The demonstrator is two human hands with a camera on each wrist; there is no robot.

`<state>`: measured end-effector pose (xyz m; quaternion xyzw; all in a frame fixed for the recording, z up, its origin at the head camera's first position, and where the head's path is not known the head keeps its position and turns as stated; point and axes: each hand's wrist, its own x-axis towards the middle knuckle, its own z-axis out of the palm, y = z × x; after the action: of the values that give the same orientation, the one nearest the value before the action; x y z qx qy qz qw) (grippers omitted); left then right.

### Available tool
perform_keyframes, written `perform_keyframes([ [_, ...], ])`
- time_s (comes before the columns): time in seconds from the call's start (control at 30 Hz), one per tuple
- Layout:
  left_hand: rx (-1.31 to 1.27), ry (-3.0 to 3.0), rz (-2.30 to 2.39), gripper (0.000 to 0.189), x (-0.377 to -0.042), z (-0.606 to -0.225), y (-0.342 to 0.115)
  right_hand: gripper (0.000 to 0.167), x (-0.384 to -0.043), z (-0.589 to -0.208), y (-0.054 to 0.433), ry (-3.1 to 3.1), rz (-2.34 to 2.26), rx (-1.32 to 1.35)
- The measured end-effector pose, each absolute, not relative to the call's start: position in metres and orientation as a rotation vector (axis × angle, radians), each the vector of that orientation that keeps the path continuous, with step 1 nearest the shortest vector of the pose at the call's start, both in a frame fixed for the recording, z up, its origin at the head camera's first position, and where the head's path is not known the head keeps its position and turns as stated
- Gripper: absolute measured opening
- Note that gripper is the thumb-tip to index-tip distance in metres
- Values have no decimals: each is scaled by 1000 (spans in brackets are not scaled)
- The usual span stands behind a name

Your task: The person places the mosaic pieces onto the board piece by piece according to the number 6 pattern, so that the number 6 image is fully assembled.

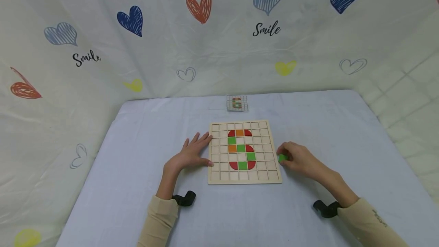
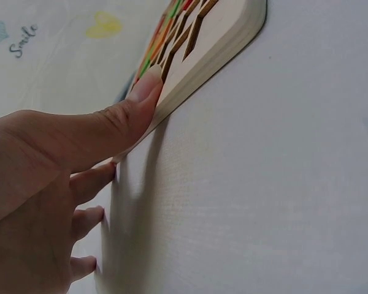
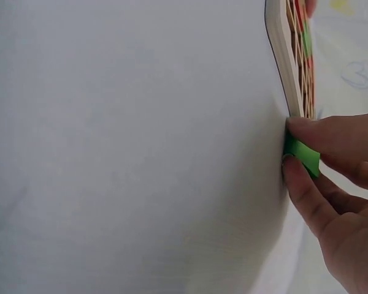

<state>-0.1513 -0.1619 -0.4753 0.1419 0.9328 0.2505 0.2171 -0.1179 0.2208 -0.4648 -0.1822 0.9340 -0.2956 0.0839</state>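
Note:
A square wooden grid board [image 1: 245,182] lies flat on the white-covered table, with red, orange and green tiles forming a figure in its cells. My left hand [image 1: 189,156] is spread at the board's left side. Its thumb [image 2: 126,116] touches the edge in the left wrist view, the other fingers reaching along the side. Just off the board's right edge, my right hand [image 1: 303,161] pinches a green tile [image 3: 302,152] between thumb and fingers. That tile is low at the cloth; whether it touches the cloth I cannot tell.
Behind the board lies a small card [image 1: 242,108] printed with a similar coloured figure on a grid. A white curtain [image 1: 223,48] with hearts and "Smile" lettering hangs behind the table. Black wrist cameras [image 1: 185,199] sit at both cuffs.

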Motion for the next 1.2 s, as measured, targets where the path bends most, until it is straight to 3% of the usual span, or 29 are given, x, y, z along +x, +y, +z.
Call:
perform_keyframes([
  [0.93, 402, 2578, 692, 102, -150, -474, -163, 17, -119, -456, 224, 2716, -1105, -512],
  [1.2, 406, 2556, 733, 101, -150, -470, -164, 27, -128, -451, 206, 2589, -1269, -405],
])
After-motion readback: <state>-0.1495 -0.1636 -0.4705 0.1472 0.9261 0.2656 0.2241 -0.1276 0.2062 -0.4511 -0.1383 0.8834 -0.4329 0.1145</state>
